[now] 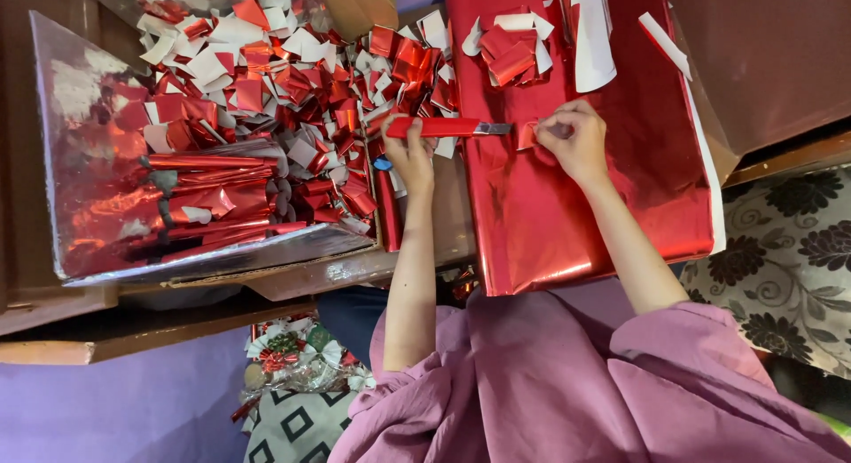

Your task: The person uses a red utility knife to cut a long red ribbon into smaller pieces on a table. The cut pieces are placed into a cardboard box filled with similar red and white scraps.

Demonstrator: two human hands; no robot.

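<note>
My left hand (pixel 409 157) grips a red utility knife (pixel 439 126), its blade pointing right toward a small piece of red foil (pixel 527 135). My right hand (pixel 574 137) pinches that piece against a large sheet of shiny red foil paper (pixel 585 215) spread under both hands. The blade tip almost touches the pinched piece. A small heap of cut red and white foil pieces (pixel 510 46) lies on the sheet beyond my hands.
A silver-lined cardboard box (pixel 80 188) on the left holds several red foil scraps and rolled strips. White paper strips (pixel 592 33) lie at the sheet's far end. Floral fabric (pixel 789 259) is at the right. A bundle of ornaments (pixel 292 357) sits by my lap.
</note>
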